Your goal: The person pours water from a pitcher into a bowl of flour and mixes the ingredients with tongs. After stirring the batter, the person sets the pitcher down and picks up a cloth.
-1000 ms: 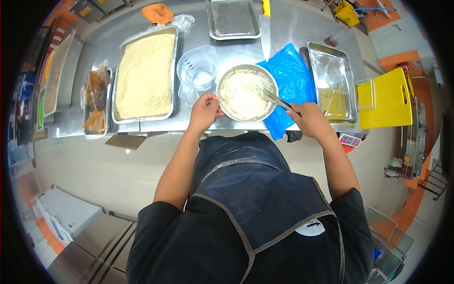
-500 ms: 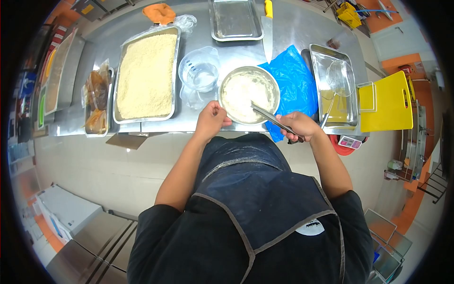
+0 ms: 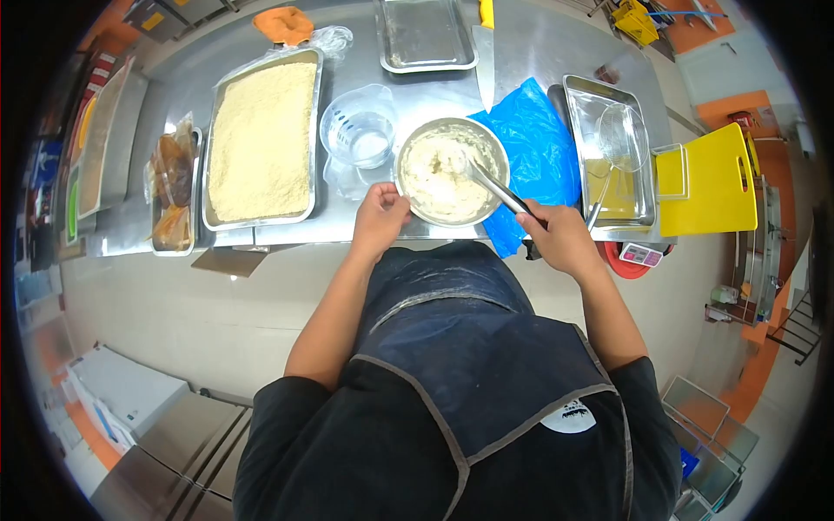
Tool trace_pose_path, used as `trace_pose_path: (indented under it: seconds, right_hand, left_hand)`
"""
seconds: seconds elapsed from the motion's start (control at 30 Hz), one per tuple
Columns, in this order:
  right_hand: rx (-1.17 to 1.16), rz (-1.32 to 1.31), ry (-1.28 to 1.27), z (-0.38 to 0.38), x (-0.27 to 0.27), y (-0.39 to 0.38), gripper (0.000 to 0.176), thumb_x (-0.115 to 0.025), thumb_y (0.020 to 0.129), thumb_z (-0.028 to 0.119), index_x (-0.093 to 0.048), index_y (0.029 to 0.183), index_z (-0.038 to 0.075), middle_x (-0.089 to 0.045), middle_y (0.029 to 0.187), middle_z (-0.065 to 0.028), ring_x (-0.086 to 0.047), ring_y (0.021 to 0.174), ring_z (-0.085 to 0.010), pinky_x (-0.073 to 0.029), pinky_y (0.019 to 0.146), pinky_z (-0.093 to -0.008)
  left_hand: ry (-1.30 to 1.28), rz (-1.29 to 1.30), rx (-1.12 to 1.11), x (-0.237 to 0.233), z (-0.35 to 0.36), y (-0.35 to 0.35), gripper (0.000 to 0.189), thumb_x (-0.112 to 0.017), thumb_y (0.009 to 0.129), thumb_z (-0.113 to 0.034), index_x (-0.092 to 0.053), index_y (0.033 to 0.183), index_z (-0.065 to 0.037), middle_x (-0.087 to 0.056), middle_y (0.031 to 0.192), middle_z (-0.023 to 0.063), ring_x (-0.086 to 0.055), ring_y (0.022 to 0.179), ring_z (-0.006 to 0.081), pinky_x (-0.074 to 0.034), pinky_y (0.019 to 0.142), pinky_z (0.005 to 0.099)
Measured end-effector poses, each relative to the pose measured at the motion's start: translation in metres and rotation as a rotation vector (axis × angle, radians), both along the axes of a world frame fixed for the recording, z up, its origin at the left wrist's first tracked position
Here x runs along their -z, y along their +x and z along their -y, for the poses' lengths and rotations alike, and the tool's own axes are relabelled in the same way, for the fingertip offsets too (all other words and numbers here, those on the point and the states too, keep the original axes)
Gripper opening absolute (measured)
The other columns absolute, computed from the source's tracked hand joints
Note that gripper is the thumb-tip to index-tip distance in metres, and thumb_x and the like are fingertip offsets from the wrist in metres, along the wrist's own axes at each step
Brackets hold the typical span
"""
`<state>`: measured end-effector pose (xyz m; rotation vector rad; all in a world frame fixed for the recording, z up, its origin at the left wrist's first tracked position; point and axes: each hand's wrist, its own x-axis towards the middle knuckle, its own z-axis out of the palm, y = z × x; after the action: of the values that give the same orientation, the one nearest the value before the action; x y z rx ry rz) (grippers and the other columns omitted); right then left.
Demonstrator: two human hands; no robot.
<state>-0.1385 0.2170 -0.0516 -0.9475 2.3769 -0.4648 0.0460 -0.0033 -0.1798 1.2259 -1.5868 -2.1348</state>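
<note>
One round bowl [image 3: 497, 156], probably steel; lumpy mixture [image 3: 434, 180]; right hand [image 3: 559, 234] grips utensil [image 3: 501, 188].

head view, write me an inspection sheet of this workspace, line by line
surface: steel table, a knife lying on it, blade pointing toward the blue bag
work items: bowl of pale mixture, metal utensil dipped in; clear jug and a tray of pale crumbs to its left
clutter: blue bag beside the bowl, orange cloth at the far side, strainer in the right-hand tray
hands: left hand has its fingers at the bowl's rim; right hand grips the utensil
cables: nothing seen
surroundings: yellow board at the table's right end, light floor
</note>
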Motion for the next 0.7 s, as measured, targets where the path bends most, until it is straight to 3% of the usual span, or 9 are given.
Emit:
trace_pose_path:
  seconds: [0.1,0.17,0.3,0.43,0.6,0.7]
  right_hand:
    - [-0.07,-0.091,0.043,0.005,-0.006,0.006,0.038,-0.06,0.096,0.029,-0.066,0.121,0.002,-0.066,0.076,-0.0223,-0.063,0.07,-0.0401,-0.05,0.066,-0.0461]
    - [-0.153,-0.172,0.128,0.006,0.014,0.003,0.039,-0.057,0.097,0.029,-0.064,0.124,0.002,-0.067,0.081,-0.0224,-0.065,0.075,-0.04,-0.05,0.068,-0.0484]
    - [-0.19,-0.202,0.23,0.016,-0.006,0.008,0.041,-0.054,0.098,0.029,-0.058,0.129,0.002,-0.067,0.088,-0.0232,-0.066,0.084,-0.0399,-0.051,0.071,-0.051]
    - [-0.205,-0.183,0.212,0.019,0.003,0.004,0.038,-0.053,0.099,0.03,-0.061,0.125,0.004,-0.067,0.087,-0.023,-0.066,0.085,-0.0406,-0.052,0.072,-0.0513]
    - [-0.212,-0.216,0.184,0.024,-0.038,-0.001,0.035,-0.05,0.1,0.03,-0.064,0.111,0.0,-0.067,0.085,-0.0231,-0.065,0.083,-0.0425,-0.051,0.074,-0.0519]
    - [-0.256,-0.279,0.196,0.022,-0.062,-0.014,0.036,-0.054,0.098,0.028,-0.066,0.115,-0.001,-0.065,0.081,-0.0251,-0.063,0.079,-0.043,-0.048,0.074,-0.0502]
  left_hand:
    - [-0.002,-0.041,-0.062,-0.001,0.006,-0.005,0.023,-0.058,0.095,-0.012,-0.052,0.113,0.002,-0.062,0.096,0.0085,-0.063,0.076,0.0132,-0.054,0.072,0.0253]
    - [-0.048,-0.017,-0.023,-0.004,0.008,-0.005,0.023,-0.057,0.096,-0.012,-0.052,0.113,0.002,-0.061,0.095,0.0082,-0.063,0.075,0.0126,-0.054,0.072,0.025]
    - [0.006,0.007,-0.016,-0.006,0.008,-0.004,0.02,-0.056,0.096,-0.01,-0.052,0.112,0.002,-0.061,0.094,0.0081,-0.063,0.075,0.0122,-0.054,0.069,0.0242]
    - [0.132,-0.001,-0.027,-0.004,-0.003,-0.002,0.019,-0.057,0.094,-0.007,-0.052,0.109,0.003,-0.06,0.094,0.0093,-0.064,0.077,0.0136,-0.056,0.068,0.0248]
    - [0.122,0.001,0.001,0.003,-0.009,0.002,0.02,-0.056,0.095,-0.008,-0.051,0.111,0.003,-0.061,0.095,0.0109,-0.065,0.08,0.0152,-0.057,0.069,0.0247]
    - [0.068,0.006,-0.049,-0.004,-0.004,-0.001,0.025,-0.057,0.095,-0.007,-0.05,0.116,0.004,-0.06,0.095,0.0103,-0.064,0.079,0.0135,-0.057,0.069,0.0265]
